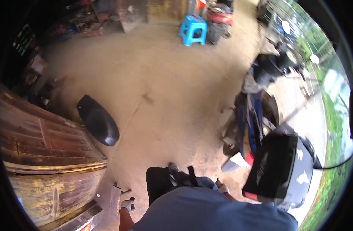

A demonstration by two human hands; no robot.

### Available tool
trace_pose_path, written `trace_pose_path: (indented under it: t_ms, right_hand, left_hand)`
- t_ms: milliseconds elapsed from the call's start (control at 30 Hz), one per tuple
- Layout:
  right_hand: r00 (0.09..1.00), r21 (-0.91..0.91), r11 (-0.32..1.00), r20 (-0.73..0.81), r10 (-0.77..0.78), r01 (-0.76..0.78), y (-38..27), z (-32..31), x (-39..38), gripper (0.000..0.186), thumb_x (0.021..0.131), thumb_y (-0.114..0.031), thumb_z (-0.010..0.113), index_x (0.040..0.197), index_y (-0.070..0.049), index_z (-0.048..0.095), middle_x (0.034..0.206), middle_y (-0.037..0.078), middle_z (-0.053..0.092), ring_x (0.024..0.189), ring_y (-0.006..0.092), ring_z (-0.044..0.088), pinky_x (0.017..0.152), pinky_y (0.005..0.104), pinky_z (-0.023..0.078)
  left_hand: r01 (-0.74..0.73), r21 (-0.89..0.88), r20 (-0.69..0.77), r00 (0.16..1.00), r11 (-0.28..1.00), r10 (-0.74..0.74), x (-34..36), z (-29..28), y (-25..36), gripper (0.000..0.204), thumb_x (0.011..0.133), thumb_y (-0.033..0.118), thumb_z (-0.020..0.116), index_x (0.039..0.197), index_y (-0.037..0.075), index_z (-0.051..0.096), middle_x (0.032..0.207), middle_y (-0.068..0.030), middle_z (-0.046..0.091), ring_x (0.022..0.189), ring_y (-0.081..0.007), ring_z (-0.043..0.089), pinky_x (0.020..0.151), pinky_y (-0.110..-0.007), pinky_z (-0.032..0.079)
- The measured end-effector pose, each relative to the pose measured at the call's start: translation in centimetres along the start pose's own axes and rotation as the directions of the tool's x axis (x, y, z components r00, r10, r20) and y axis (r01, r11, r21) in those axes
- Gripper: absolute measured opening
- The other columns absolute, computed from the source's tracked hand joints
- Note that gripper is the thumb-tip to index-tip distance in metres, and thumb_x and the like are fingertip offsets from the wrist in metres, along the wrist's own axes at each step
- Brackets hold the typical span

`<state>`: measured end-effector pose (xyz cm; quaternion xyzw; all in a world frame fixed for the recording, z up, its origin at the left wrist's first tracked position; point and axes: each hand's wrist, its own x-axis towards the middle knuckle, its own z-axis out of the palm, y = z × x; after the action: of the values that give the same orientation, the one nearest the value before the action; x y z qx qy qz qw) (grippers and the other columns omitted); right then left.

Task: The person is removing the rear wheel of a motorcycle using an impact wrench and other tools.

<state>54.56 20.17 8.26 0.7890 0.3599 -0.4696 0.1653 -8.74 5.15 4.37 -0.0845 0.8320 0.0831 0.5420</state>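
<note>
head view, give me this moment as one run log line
left hand: lowered, grip unclear | right hand: left of black box, grip unclear | floor: black seat, blue stool | right: motorbike

Floor (165,96) lies open ahead, hemmed by wooden cabinet (53,154), black seat (98,121) and motorbike (255,119).

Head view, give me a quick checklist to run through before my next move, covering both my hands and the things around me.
1. Left hand empty: cannot tell; something dark shows at the fingers.
2. Right hand empty: cannot tell; too small in view.
3. Black seat apart from both hands: ok; it lies on the floor near the wooden panels.
4. Blue stool upright: ok; it stands beside the red motorbike.
5. Black box apart from the left hand: ok; it is off to the right.
</note>
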Motion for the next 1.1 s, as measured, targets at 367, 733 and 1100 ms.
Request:
trace_pose_path:
  t_ms: [367, 733, 1100]
  right_hand:
    - [0.974, -0.195, 0.961, 0.153, -0.165, 0.194, -48.8, -6.5, 10.6, 0.064, 0.087, -0.049, 0.075, 0.138, -0.012, 0.062, 0.130, 0.026, 0.065, 0.125, 0.0295, 0.060, 0.111, 0.0387, 0.041]
    - [0.912, -0.487, 0.786, 0.057, -0.406, 0.380, -98.6, -12.3, 13.5, 0.064, 0.076, -0.049, 0.081, 0.123, -0.008, 0.066, 0.113, 0.023, 0.069, 0.110, 0.0322, 0.066, 0.097, 0.0439, 0.048]
    - [0.766, -0.651, 0.538, 0.105, -0.634, 0.535, -147.3, -5.2, 17.3, 0.064, 0.065, -0.049, 0.087, 0.108, -0.003, 0.071, 0.097, 0.020, 0.074, 0.095, 0.0349, 0.072, 0.083, 0.0492, 0.056]
  left_hand:
    - [0.154, 0.055, 0.108, 0.981, 0.987, -0.159, 9.9, -7.9, 30.5, 0.056, 0.086, 0.051, 0.079, 0.101, -0.002, 0.067, 0.080, -0.0149, 0.070, 0.062, -0.0234, 0.067, 0.057, -0.040, 0.059]
    - [-0.439, 0.229, -0.259, 0.833, 0.869, 0.489, 15.4, -30.0, 77.6, 0.055, 0.092, 0.059, 0.056, 0.117, 0.014, 0.074, 0.118, -0.0201, 0.071, 0.113, -0.0388, 0.067, 0.095, -0.048, 0.053]
    - [-0.087, -0.008, -0.462, 0.884, 0.996, 0.073, 27.3, -46.6, 99.2, 0.054, 0.090, 0.061, 0.063, 0.113, 0.014, 0.076, 0.121, -0.0182, 0.071, 0.115, -0.0350, 0.067, 0.097, -0.045, 0.053]
